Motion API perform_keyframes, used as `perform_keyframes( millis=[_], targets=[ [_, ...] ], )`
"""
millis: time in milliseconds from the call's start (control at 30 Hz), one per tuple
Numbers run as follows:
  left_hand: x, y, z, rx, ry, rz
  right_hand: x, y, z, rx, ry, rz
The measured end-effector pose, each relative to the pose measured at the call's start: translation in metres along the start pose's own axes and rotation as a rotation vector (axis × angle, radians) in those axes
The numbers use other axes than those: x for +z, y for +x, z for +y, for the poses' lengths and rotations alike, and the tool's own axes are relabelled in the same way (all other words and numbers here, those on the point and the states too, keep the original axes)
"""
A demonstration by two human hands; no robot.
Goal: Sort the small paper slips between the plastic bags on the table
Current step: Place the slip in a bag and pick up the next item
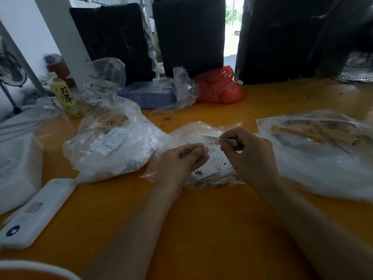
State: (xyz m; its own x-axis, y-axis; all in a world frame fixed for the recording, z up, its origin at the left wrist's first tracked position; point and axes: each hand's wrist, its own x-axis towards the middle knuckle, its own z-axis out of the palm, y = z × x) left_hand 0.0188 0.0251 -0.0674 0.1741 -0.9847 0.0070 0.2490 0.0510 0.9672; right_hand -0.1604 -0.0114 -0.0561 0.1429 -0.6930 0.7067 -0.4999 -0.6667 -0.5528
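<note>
Nearest you, a white cup rim (30,267) sits at the bottom left edge, out of play. Now the grip: your right hand (248,156) pinches one small paper slip (214,139) by its right end, thumb and forefinger closed on it, slip held up over the middle bag (203,174). Your left hand (181,160) is loosely curled just beside it, fingertips near the slip's lower left corner; can't tell whether it touches or holds anything.

Handling, as a judgement: slip is near weightless, thin, floppy, will bend or flutter, and may cling to the plastic. Take it at an end or edge with a fingertip pinch, not flat. An S seems printed on it; read that before dropping it.

Outward: left bag (109,146) bulges with slips, L and S letters showing through. Right bag (323,154) lies flatter, well apart from the left one. All rest on the orange table (201,229). White device (38,213) lies near left.
</note>
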Motion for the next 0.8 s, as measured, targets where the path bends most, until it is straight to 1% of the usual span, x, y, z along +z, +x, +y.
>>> perform_keyframes(
  millis=[167,233,400,533,600,700,767,800],
  targets=[
    [0.0,-0.001,0.0,0.015,0.0,0.014,0.0,0.0,0.001,-0.018,-0.028,-0.037],
    [0.0,-0.001,-0.001,0.034,0.041,0.038,0.0,0.0,0.002,-0.005,-0.028,-0.066],
    [-0.001,-0.004,0.0,0.146,0.28,0.093,0.001,-0.001,0.003,0.037,0.009,-0.143],
    [0.0,-0.008,0.003,0.225,0.424,0.096,0.002,-0.001,0.005,0.06,0.004,-0.179],
    [0.0,-0.01,0.005,0.236,0.44,0.101,0.002,-0.001,0.006,0.083,0.007,-0.197],
    [0.0,-0.011,0.005,0.245,0.454,0.086,0.002,-0.001,0.007,0.116,0.027,-0.266],
    [0.001,-0.011,0.005,0.244,0.462,0.069,0.003,-0.002,0.007,0.182,0.084,-0.303],
    [0.001,-0.011,0.006,0.237,0.456,0.07,0.004,-0.002,0.006,0.233,0.13,-0.296]
  ],
)
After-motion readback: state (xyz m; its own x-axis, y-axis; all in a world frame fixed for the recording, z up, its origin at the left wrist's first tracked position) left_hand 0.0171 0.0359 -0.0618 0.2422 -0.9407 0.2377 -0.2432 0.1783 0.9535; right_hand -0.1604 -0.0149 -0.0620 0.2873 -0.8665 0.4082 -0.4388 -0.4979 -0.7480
